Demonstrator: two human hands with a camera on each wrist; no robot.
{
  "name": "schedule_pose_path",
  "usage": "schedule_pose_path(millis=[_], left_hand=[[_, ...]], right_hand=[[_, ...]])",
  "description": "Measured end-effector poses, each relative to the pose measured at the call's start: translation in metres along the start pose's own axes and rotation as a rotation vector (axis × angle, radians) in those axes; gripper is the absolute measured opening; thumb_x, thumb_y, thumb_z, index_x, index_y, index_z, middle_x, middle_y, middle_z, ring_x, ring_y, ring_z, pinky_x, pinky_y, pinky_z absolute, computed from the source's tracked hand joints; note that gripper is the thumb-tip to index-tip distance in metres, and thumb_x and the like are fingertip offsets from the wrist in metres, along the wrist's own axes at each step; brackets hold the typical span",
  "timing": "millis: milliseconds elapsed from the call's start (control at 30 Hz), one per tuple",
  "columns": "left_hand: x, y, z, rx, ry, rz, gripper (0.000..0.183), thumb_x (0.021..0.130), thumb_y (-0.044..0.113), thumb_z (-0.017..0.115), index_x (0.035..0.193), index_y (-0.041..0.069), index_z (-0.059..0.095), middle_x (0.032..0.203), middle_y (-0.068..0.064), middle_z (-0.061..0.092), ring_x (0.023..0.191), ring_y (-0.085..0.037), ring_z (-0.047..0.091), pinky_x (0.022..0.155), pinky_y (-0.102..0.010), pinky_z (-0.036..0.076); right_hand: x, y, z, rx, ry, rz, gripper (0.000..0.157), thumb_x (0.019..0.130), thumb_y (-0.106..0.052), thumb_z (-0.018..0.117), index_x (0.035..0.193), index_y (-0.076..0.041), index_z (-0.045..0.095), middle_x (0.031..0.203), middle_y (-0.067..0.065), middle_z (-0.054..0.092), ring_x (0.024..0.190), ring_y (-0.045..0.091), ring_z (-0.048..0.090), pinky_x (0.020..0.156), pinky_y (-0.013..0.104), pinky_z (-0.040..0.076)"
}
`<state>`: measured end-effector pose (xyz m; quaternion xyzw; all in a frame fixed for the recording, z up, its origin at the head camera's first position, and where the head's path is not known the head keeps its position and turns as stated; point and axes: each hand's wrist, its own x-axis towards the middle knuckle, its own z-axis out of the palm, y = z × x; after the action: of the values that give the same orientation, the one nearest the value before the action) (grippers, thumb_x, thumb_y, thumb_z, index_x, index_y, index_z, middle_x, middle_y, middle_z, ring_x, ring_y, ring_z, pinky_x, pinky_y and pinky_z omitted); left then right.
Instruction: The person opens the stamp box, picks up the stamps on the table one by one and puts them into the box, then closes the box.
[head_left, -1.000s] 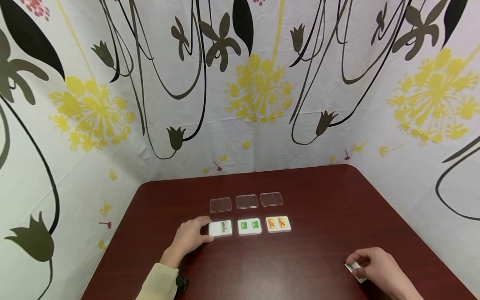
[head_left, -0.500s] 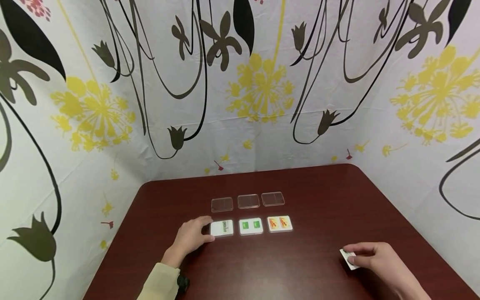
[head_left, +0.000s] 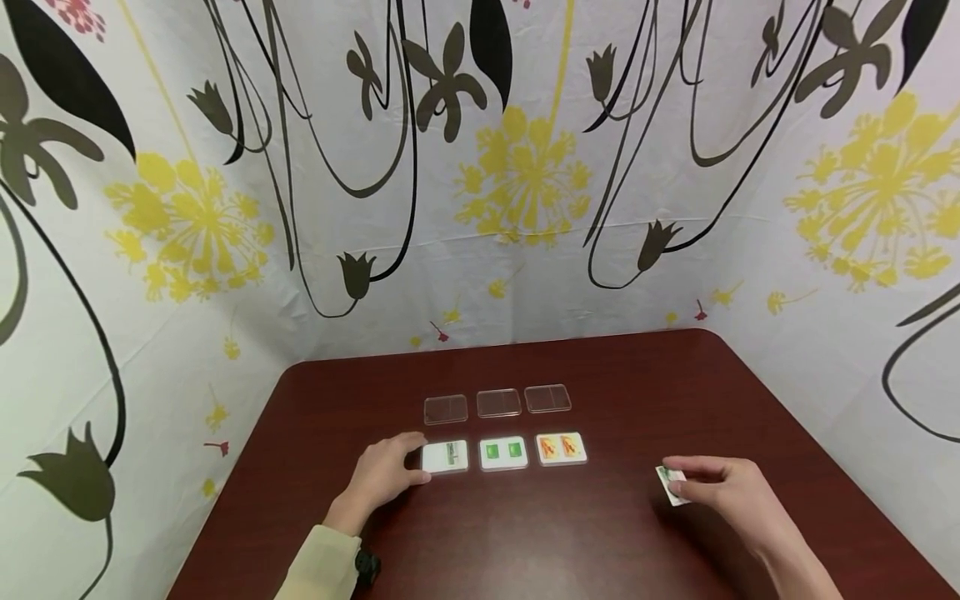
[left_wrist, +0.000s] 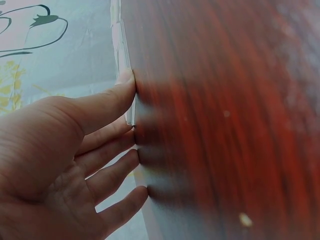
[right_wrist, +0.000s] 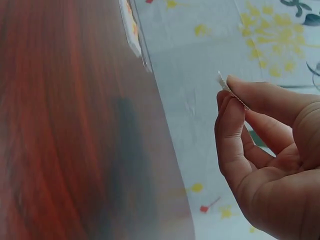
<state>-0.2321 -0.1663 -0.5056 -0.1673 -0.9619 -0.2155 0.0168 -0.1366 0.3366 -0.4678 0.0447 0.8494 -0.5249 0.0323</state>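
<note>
Three picture cards lie in a row on the dark red table: a white card with a grey-green mark, a card with two green squares and a card with orange shapes. My left hand rests flat on the table, fingertips touching the left card's edge. My right hand pinches a small card between thumb and fingers, held above the table at the right. The pinched card shows edge-on in the right wrist view.
Three clear plastic card cases lie in a row behind the cards. Floral curtain walls enclose the table on three sides. The table's right edge runs close to my right hand.
My right hand has lifted the small card and carried it forward and to the left, toward the card row. The left hand has stayed by the left card.
</note>
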Motion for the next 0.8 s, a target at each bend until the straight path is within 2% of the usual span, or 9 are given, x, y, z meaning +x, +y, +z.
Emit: schedule_pose_path(millis=[167,267,400,500,633,800], left_hand=[[0.000,0.000,0.000,0.000,-0.006,-0.010,0.057,0.083,0.032,0.085,0.133,0.012,0.067,0.138,-0.008,0.061,0.123,-0.032,0.058,0.098,-0.055,0.047],[0.000,0.000,0.000,-0.001,-0.007,-0.009,0.057,0.083,0.032,0.085,0.134,0.012,0.067,0.139,-0.007,0.060,0.124,-0.032,0.058,0.098,-0.055,0.047],[0.001,0.000,0.000,0.003,-0.007,0.002,0.058,0.083,0.033,0.084,0.134,0.012,0.066,0.139,-0.007,0.060,0.125,-0.032,0.058,0.099,-0.055,0.047],[0.001,0.000,0.001,0.004,-0.011,0.002,0.058,0.083,0.033,0.084,0.134,0.012,0.066,0.139,-0.008,0.060,0.125,-0.032,0.058,0.099,-0.055,0.047],[0.001,-0.001,0.001,0.005,-0.014,-0.004,0.058,0.083,0.033,0.084,0.134,0.012,0.066,0.139,-0.008,0.060,0.125,-0.032,0.058,0.099,-0.055,0.047],[0.002,-0.001,0.000,0.004,-0.010,-0.010,0.058,0.083,0.033,0.085,0.134,0.013,0.066,0.139,-0.007,0.060,0.125,-0.032,0.057,0.099,-0.055,0.046]], right_hand=[[0.011,-0.011,0.012,0.025,-0.070,-0.043,0.049,0.085,-0.025,0.082,0.129,-0.008,0.070,0.122,0.011,0.069,0.097,0.019,0.066,0.079,0.034,0.056],[0.018,-0.017,0.019,0.016,-0.125,-0.105,0.046,0.086,-0.021,0.082,0.128,-0.008,0.070,0.125,0.013,0.067,0.094,0.021,0.066,0.077,0.037,0.057],[0.026,-0.026,0.028,-0.022,-0.179,-0.223,0.040,0.088,-0.013,0.078,0.126,-0.008,0.070,0.126,0.014,0.066,0.095,0.020,0.068,0.074,0.035,0.058],[0.031,-0.034,0.037,-0.036,-0.196,-0.279,0.039,0.087,-0.010,0.078,0.125,-0.007,0.071,0.123,0.014,0.067,0.091,0.021,0.069,0.071,0.032,0.058],[0.039,-0.046,0.052,-0.022,-0.197,-0.304,0.040,0.084,-0.008,0.081,0.123,-0.007,0.072,0.112,0.012,0.068,0.081,0.023,0.068,0.067,0.032,0.057],[0.048,-0.064,0.072,-0.009,-0.217,-0.349,0.040,0.083,-0.007,0.082,0.122,-0.011,0.073,0.108,0.007,0.069,0.080,0.025,0.068,0.066,0.033,0.057]])
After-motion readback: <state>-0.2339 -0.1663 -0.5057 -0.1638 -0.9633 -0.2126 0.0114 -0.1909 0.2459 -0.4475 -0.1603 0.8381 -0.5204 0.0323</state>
